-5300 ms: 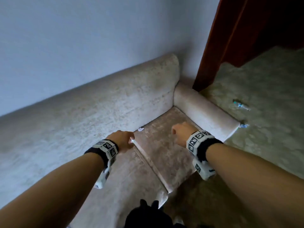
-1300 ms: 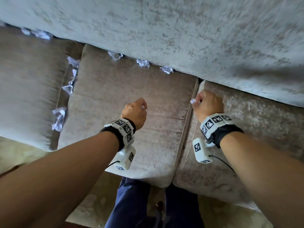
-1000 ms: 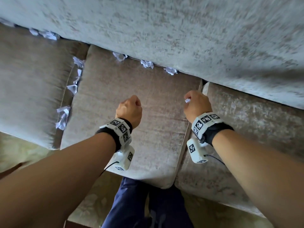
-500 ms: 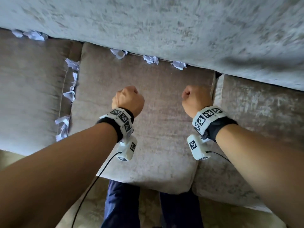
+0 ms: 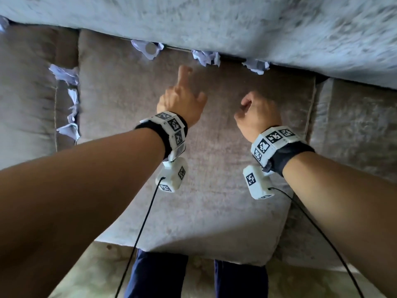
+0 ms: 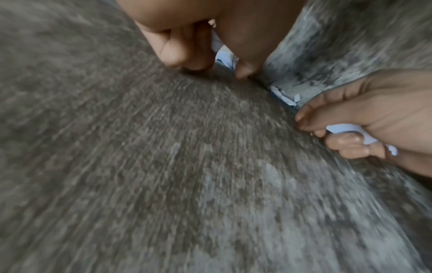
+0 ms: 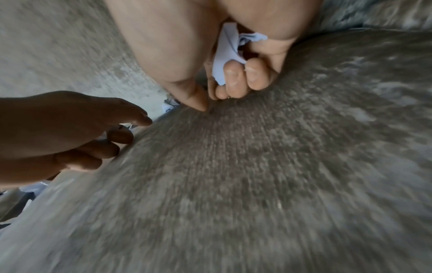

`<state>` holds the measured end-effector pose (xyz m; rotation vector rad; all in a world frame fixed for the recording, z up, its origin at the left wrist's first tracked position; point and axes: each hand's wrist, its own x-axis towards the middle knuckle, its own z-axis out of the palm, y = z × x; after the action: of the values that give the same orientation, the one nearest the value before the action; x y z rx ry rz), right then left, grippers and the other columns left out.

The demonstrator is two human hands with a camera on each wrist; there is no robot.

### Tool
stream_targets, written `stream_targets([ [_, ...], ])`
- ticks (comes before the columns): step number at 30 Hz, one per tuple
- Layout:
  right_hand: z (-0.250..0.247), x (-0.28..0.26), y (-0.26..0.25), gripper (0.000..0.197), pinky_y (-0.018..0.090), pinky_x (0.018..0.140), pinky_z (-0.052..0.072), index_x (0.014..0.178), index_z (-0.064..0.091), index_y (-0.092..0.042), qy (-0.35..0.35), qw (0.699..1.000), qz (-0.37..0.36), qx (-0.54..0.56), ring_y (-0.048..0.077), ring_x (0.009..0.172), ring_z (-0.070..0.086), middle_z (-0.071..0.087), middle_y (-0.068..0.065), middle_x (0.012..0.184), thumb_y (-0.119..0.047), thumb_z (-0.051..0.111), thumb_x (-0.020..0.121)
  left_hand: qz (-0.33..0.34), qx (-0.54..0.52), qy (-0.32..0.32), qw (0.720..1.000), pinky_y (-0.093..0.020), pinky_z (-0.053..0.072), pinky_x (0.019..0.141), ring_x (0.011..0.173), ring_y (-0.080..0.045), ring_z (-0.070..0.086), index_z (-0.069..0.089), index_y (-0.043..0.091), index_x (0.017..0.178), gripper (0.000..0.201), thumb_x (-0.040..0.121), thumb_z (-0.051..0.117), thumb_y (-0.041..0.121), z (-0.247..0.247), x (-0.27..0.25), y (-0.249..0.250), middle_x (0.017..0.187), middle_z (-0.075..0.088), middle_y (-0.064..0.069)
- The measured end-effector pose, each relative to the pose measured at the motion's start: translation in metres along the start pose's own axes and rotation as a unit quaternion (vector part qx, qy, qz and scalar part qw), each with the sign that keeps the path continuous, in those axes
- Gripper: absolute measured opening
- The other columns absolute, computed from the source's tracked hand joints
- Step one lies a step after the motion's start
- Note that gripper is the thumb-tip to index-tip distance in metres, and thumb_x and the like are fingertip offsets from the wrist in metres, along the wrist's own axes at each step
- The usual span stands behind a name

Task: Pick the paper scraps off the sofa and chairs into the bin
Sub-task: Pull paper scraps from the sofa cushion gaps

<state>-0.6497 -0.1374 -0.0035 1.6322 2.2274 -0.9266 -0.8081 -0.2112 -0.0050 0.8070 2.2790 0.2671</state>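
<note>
Three crumpled white paper scraps [image 5: 148, 48], [image 5: 206, 58], [image 5: 255, 66] are stuck in the crease between the seat cushion [image 5: 214, 168] and the backrest [image 5: 214, 22]. My left hand [image 5: 191, 84] hovers just short of the middle scrap. Its forefinger and thumb are stretched out and its other fingers are curled, with white paper [image 6: 216, 44] showing between them. To the right, my right hand [image 5: 247, 108] is a fist gripping paper scraps [image 7: 224, 55], below the right-hand scrap [image 6: 282, 96]. No bin is in view.
Several more scraps [image 5: 64, 74], [image 5: 68, 130] line the gap between this cushion and the left one. A third cushion [image 5: 354, 130] lies to the right. My legs in dark blue trousers [image 5: 156, 274] stand on patterned floor [image 5: 86, 272] at the sofa's front edge.
Both hands have moved forward over the middle cushion towards the back crease. My left hand, a fist before, now has its forefinger and thumb stretched out. The right hand stays a fist.
</note>
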Motion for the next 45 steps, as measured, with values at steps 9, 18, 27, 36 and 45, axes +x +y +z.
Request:
stream_targets([
  [9,-0.009,0.029,0.007,0.026,0.030,0.071,0.049,0.110,0.059,-0.016,0.018,1.000,-0.008,0.015,0.024,0.082,0.064,0.066,0.000,0.084,-0.023,0.062,0.085,0.004,0.006,-0.006,1.000,-0.042,0.045,0.075,0.099,-0.043,0.064,0.022,0.044,0.147,0.062,0.093,0.052,0.052,0.009,0.034,0.022,0.112,0.069,-0.012],
  [18,-0.002,0.034,0.018,0.043,0.026,0.065,0.046,0.121,0.044,-0.011,0.005,0.999,-0.026,0.038,0.019,0.071,0.058,0.062,0.000,0.081,-0.019,0.067,0.086,0.013,-0.003,0.004,1.000,-0.035,0.037,0.069,0.097,-0.038,0.064,0.048,0.039,0.126,0.036,0.093,0.051,0.052,0.013,0.057,0.027,0.108,0.070,-0.004],
  [27,-0.025,0.041,0.011,0.037,0.027,0.062,0.040,0.123,0.050,-0.015,0.047,0.998,0.015,0.037,0.025,0.074,0.060,0.063,0.002,0.081,-0.024,0.060,0.089,0.028,-0.010,-0.008,1.000,-0.032,0.040,0.068,0.078,-0.028,0.056,0.059,0.030,0.106,0.019,0.094,0.047,0.037,0.013,0.045,0.026,0.088,0.062,0.000],
  [36,-0.032,0.053,0.010,0.037,0.033,0.073,0.048,0.131,0.056,-0.027,0.036,0.999,0.005,-0.030,0.036,0.094,0.064,0.070,0.012,0.104,-0.025,0.046,0.095,0.009,-0.050,-0.004,0.999,-0.030,0.037,0.059,0.064,-0.027,0.055,0.051,0.016,0.068,0.034,0.093,0.047,0.040,0.015,0.024,0.020,0.062,0.051,0.000],
  [45,-0.024,0.062,0.007,0.035,0.039,0.077,0.049,0.127,0.056,-0.024,0.028,0.996,0.025,-0.076,0.042,0.100,0.061,0.066,0.016,0.115,-0.025,0.043,0.095,0.012,-0.073,-0.018,0.997,-0.024,0.033,0.050,0.057,-0.018,0.048,0.048,0.018,0.059,0.031,0.088,0.053,0.028,0.012,0.024,0.012,0.056,0.047,0.004],
])
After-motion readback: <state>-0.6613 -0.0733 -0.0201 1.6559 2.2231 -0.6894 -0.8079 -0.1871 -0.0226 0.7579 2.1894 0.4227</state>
